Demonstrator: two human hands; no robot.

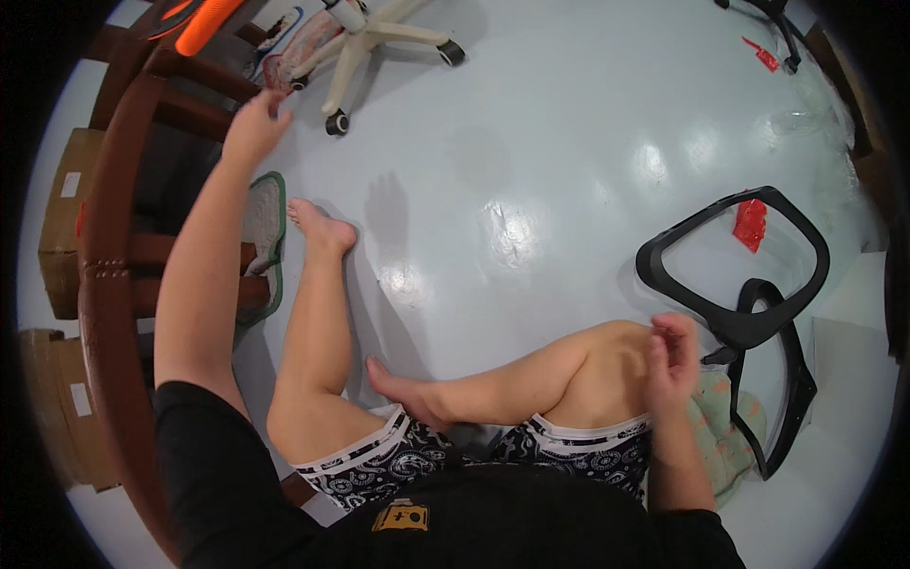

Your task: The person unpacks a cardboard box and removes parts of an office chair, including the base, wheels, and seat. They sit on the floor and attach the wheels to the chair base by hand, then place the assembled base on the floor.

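My left hand (256,131) reaches forward on the left, beside the brown wooden frame (121,237) and short of the white chair base (355,47). Its thumb stands apart from the fingers, and I see nothing in its grasp. A pinkish patterned item (308,49) lies just past the fingertips; whether they touch it I cannot tell. Over my bent right knee hovers my right hand (673,362), slightly blurred, its fingers loosely curled with nothing visible in them. Nearest to it is a black frame-shaped part (733,330) on the floor.
A second black frame part (804,389) lies partly under the first, beside a greenish cushion (725,427). A red scrap (750,225) shows inside the upper loop. Cardboard boxes (71,213) stand left, an orange bar (207,27) juts in above, and a green-edged mat (270,213) lies by my foot.
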